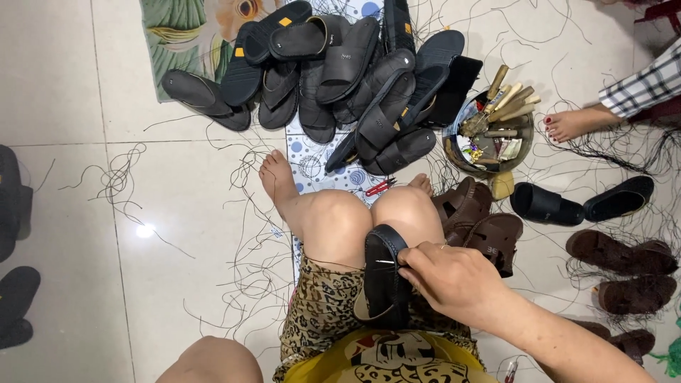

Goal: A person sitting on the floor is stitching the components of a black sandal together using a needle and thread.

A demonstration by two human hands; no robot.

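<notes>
Open room: the tiled floor [64, 85] at the left of the frame is mostly bare, with loose black threads [117, 181] scattered across it. The right side and upper centre are crowded.

The right hand [454, 280], lower centre-right, is clenched on a black sandal [383, 280] that stands on edge between the person's knees, touching both. The sandal is smooth, dark, with a curved strap; a short light stitch shows near the fingers. The left hand is out of frame.

Upper centre: a pile of black sandals [340, 71], rubbery and matte, some with orange tabs, lying on a patterned mat [177, 28]. Just right of it, a round bowl [489, 135] holds wooden-handled tools. Red snips [379, 186] lie on the floor beside the knees. Brown sandals [475, 220] touch the right knee. More black and brown pairs sit at the right edge, near another person's foot [567, 124].
</notes>
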